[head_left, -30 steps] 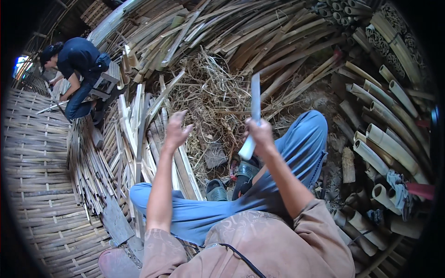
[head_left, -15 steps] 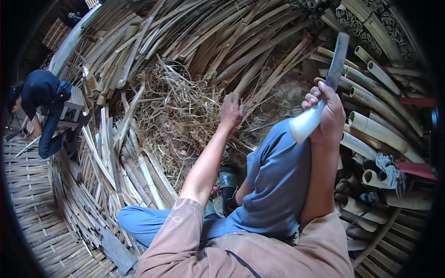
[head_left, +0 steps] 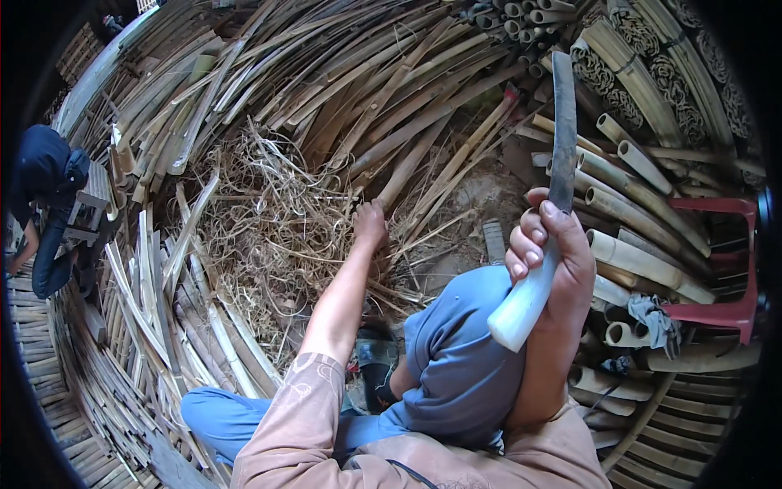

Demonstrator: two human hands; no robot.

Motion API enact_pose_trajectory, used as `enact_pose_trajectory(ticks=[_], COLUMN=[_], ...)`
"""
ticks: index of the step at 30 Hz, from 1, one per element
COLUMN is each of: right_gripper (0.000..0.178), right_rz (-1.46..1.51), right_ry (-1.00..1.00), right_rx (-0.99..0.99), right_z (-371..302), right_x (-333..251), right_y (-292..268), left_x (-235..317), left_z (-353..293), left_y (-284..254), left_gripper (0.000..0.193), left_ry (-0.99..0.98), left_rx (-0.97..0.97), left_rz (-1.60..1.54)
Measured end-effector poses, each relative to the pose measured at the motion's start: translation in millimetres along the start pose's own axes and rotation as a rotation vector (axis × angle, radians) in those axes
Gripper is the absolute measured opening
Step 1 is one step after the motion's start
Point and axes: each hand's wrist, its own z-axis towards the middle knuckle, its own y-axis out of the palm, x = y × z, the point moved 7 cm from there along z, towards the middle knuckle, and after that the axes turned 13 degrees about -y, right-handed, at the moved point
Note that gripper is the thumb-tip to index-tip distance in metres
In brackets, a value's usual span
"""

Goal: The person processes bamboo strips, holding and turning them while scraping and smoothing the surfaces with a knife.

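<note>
The right hand (head_left: 570, 265) wraps its fingers around the pale handle (head_left: 525, 306) of a knife (head_left: 563, 155), raised by the bent right knee (head_left: 476, 314), blade pointing away from the person. The left hand (head_left: 370, 226) is at the right edge of the shavings pile (head_left: 265, 220), near split bamboo (head_left: 414, 169); whether its bent fingers pinch anything, I cannot tell.

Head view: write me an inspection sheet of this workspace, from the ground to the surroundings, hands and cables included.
Surface: ground, bare in patches, littered elsewhere.
Things in use: knife, blade up, pale handle; bamboo piece, lying across the ground.
Clutter: tangled shavings ahead of the person.
Right hand: closed around the knife's handle.
Left hand: at the bamboo piece's near end; grip unclear.
Cables: nothing seen.
Surroundings: bamboo tubes and red plastic seat right; co-worker left.
</note>
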Motion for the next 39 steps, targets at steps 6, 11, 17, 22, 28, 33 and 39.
enact_pose_trajectory(ticks=[6,11,17,22,28,33,39], right_gripper=[0.028,0.027,0.029,0.028,0.026,0.024,0.023], right_rz=[-0.029,0.007,0.02,0.017,0.059,0.097,0.107], right_ry=[-0.014,-0.014,0.0,-0.027,-0.038,-0.07,-0.074], right_rx=[-0.001,-0.001,-0.031,-0.012,-0.004,-0.024,-0.011], right_z=[-4,-2,-5,-4,-10,-16,-20], right_x=[-3,-4,-8,-13,-15,-20,-25], right_y=[4,6,6,-2,-5,1,-1], left_x=[-2,-9,-15,-26,-23,-13,61], left_z=[10,9,-12,-22,-22,4,39], left_y=[1,-31,-53,-71,-113,-167,-235], left_gripper=[0.054,0.055,0.054,0.057,0.046,0.042,0.05], left_ry=[-0.218,-0.248,-0.248,-0.181,-0.049,0.038,0.094], left_rx=[-0.143,-0.21,-0.266,-0.306,-0.186,0.089,0.303], left_rz=[-0.12,-0.139,-0.084,-0.153,-0.506,-0.578,-0.415])
